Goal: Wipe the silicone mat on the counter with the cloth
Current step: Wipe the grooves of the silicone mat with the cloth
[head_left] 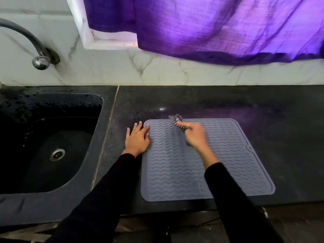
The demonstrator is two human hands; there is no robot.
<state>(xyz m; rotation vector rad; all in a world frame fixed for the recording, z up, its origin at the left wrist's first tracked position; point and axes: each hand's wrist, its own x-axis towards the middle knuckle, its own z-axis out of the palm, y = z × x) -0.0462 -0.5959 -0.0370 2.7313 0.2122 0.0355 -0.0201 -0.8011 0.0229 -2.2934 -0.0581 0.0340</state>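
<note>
A grey silicone mat (177, 169) with wavy ridges lies flat on the dark counter (263, 109). My left hand (137, 139) rests flat with fingers spread on the mat's far left corner, partly on the counter beside it. My right hand (195, 135) is over the mat's far middle part, closed around a bunched, dark striped cloth (176, 120). The cloth sticks out past my fingers near the mat's far edge and looks blurred. Both arms wear black sleeves.
A black sink (52, 142) with a metal drain is set into the counter to the left, with a curved tap (39, 61) above it. A purple curtain (219, 27) hangs over the marble-tiled wall behind. The counter's front edge runs just below the mat.
</note>
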